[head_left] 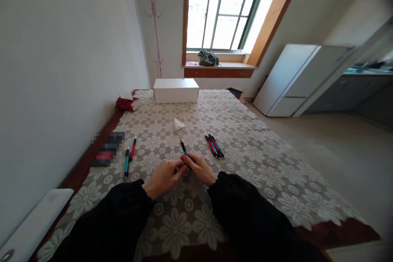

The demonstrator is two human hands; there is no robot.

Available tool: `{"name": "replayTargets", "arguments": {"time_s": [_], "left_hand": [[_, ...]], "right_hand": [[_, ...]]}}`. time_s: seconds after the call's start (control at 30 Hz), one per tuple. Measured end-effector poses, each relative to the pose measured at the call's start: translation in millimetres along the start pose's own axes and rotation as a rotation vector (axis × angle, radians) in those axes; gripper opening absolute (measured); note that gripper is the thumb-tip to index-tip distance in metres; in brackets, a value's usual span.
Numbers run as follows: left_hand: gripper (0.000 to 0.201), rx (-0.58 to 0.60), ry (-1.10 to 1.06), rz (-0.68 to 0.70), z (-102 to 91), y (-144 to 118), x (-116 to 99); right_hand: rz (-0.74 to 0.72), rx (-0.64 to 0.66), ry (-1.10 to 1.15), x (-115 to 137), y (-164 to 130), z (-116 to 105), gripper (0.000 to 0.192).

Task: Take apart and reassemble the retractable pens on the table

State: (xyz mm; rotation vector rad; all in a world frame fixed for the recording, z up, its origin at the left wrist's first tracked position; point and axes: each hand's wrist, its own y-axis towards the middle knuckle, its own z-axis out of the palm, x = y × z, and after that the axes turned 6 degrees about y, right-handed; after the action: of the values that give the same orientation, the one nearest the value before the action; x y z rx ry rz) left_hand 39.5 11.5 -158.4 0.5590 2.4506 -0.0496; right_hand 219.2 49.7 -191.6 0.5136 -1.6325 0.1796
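Both arms reach forward — left hand point(164, 176) and right hand point(199, 168) meet, fingers curled together.

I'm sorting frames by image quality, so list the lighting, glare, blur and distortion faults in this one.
Head view: the window is blown out white, the room evenly daylit with weak shadows; wide-lens distortion bends the walls and the fridge; a pixelated patch hides something on the table's left edge; the top-right corner is dark and soft; both hands and the pen are sharp.

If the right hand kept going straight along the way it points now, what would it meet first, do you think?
The right hand points left, toward the left hand, which it already meets at the teal pen both hold; depth is hard to judge.
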Motion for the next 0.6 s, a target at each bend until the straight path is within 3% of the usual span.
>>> {"name": "replayTargets", "arguments": {"time_s": [0.1, 0.2, 0.27, 0.37, 0.43, 0.6], "left_hand": [[0.027, -0.225, 0.076, -0.033, 2.1, -1.7, 13.8], [0.024, -0.449, 0.116, 0.074, 3.5, -2.3, 31.1], [0.031, -0.408, 0.171, 0.176, 5.1, -2.5, 38.2], [0.011, -0.215, 0.192, 0.225, 7.7, -2.5, 42.3], [0.01, -0.144, 0.147, 0.18, 8.7, -2.5, 43.0], [0.017, -0.038, 0.077, 0.118, 7.1, -2.9, 41.4]], "right_hand": [[0.057, -0.032, -0.109, -4.8, -3.4, -7.8, 0.044], [0.067, -0.033, -0.444, -5.7, -7.3, -12.2, 0.03], [0.07, 0.031, -0.653, -4.6, -10.6, -11.5, 0.025], [0.033, 0.202, -0.844, -2.0, -14.7, -9.6, 0.023], [-0.016, 0.263, -0.87, -0.5, -15.1, -11.1, 0.023], [-0.097, 0.273, -0.832, -0.7, -9.8, -21.6, 0.03]]}}
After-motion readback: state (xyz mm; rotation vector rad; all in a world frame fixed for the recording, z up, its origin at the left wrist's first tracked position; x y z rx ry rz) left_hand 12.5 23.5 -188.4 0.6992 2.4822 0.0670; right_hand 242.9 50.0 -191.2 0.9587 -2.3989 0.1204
